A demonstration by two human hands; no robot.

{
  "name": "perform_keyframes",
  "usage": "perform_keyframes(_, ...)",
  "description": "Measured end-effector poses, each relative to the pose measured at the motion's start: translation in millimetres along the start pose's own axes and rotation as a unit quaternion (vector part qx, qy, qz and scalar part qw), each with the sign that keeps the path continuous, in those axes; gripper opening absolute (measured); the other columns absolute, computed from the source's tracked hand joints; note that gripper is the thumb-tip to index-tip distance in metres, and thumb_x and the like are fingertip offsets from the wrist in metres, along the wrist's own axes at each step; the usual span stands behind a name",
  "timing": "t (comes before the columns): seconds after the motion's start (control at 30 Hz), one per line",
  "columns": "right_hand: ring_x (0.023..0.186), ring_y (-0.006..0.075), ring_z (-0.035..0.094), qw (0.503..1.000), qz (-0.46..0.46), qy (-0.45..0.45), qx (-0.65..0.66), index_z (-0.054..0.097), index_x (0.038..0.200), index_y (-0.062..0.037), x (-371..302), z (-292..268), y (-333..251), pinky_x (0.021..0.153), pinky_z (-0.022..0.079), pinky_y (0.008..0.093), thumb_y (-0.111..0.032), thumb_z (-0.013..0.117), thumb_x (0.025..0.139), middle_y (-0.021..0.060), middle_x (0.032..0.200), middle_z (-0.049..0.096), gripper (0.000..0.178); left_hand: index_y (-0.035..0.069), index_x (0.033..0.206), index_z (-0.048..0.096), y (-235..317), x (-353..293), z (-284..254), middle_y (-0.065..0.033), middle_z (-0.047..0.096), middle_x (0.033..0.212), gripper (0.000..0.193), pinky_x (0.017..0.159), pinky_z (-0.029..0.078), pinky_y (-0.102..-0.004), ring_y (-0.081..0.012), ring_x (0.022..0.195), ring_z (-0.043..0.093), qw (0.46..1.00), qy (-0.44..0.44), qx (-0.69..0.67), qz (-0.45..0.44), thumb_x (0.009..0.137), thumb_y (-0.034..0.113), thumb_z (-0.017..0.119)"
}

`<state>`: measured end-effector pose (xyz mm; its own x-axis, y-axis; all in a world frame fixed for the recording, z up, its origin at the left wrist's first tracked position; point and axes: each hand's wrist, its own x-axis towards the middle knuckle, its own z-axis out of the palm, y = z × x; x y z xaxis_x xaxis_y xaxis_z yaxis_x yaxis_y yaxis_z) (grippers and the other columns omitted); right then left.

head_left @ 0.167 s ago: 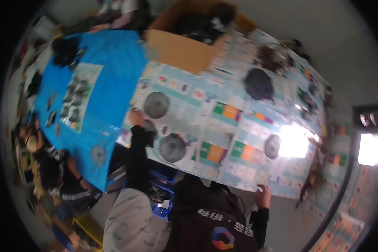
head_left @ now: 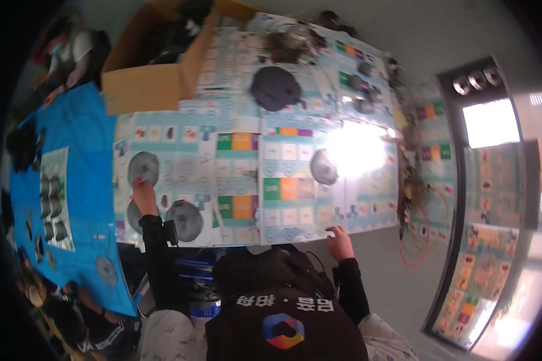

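Left grip: the left grip (head_left: 144,197) has its fingers drawn together, tips over the near edge of the upper grey disc (head_left: 143,167); whether they pinch it or only rest there, I cannot tell
Right grip: the right grip (head_left: 341,243) is loosely open and empty, fingers slightly curled; it is at the front edge of the desk (head_left: 241,231)
Upper disc: it lies toward the left edge of the desk, a little in from the front left corner
Neighbouring discs: a second grey disc (head_left: 134,221) lies nearer that corner, partly hidden by the hand and black sleeve (head_left: 155,240); a third grey disc (head_left: 185,222) lies just right of the sleeve, by the front edge
Farther back: a dark grey rounded piece (head_left: 274,89) lies toward the far edge; an open box (head_left: 140,89) stands at the far left corner
Glare: white light borders a fourth grey disc (head_left: 322,167), right of the desk's middle
Surfaces: matt, roundish discs; brown cardboard box; flat printed sheets (head_left: 238,165) over the desk; smooth blue sheet (head_left: 93,138) beyond its left edge
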<state>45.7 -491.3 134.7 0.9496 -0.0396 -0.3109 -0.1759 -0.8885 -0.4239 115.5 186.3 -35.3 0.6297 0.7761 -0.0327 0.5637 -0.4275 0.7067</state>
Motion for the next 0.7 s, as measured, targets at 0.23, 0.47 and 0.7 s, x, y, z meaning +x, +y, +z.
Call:
perform_keyframes(0.23,0.110,0.0398,0.063,0.999,-0.015,0.000,0.037,0.071,0.109,-0.0050,27.0,-29.7,57.6,0.094,0.053,0.0450,-0.005,0.066,0.086,0.0174,0.113,0.067,0.023,0.006,0.118,0.065,199.7,-164.7,140.4,-0.0108,0.073,0.095,0.027,0.078,0.056,-0.0411,-0.0296,0.087,0.072,0.977,-0.118,-0.025,0.175,0.091,0.013,0.066)
perform_keyframes(0.47,0.111,0.0397,0.061,0.994,-0.010,-0.046,0.095,0.068,0.109,-0.0026,44.5,-66.8,162.0,0.096,0.052,0.0452,-0.003,0.064,0.086,0.0178,0.112,0.065,0.024,0.011,0.103,0.071,368.8,-283.4,292.5,-0.0048,0.072,0.094,0.016,0.083,0.053,-0.0453,-0.0292,0.092,0.067,0.927,-0.187,0.031,0.322,0.088,0.016,0.069)
perform_keyframes(0.7,0.111,0.0397,0.061,0.989,0.025,-0.020,0.146,0.067,0.109,-0.0020,48.4,-106.2,262.0,0.096,0.050,0.0453,-0.002,0.063,0.087,0.0178,0.111,0.065,0.022,0.012,0.109,0.074,393.8,-330.9,369.2,-0.0071,0.063,0.112,0.024,0.090,0.046,-0.0491,-0.0306,0.111,0.058,0.907,-0.184,0.179,0.333,0.087,0.020,0.069)
